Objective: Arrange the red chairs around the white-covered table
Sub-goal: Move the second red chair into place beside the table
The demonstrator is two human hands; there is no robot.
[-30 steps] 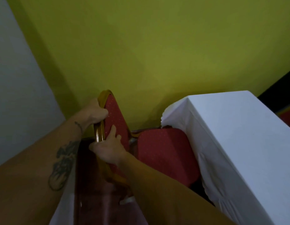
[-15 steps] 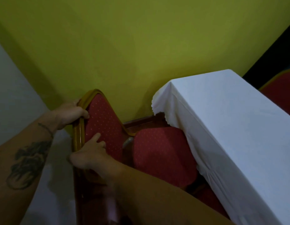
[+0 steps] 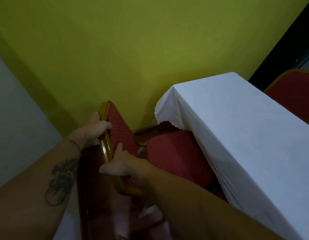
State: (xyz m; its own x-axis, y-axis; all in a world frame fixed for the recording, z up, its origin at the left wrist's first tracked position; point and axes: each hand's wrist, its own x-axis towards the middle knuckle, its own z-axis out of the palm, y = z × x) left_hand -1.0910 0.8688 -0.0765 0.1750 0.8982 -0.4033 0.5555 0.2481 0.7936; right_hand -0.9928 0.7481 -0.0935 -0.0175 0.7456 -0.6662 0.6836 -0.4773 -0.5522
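Note:
A red chair (image 3: 174,156) with white dots and a gold frame stands at the near end of the white-covered table (image 3: 245,135), its seat partly under the cloth. My left hand (image 3: 96,127) grips the top of the gold backrest frame. My right hand (image 3: 120,163) grips the same frame lower down, thumb on the red padding. A second red chair (image 3: 294,94) stands beyond the table at the right edge.
A yellow-green wall (image 3: 133,49) rises close behind the chair and table. A white wall (image 3: 15,122) meets it at the left. A dark wooden skirting (image 3: 146,131) runs along the wall foot. A dark doorway edge (image 3: 280,49) is at the upper right.
The view has shifted and the chair seat sits a little further under the tablecloth. Both hands keep their grip on the backrest frame.

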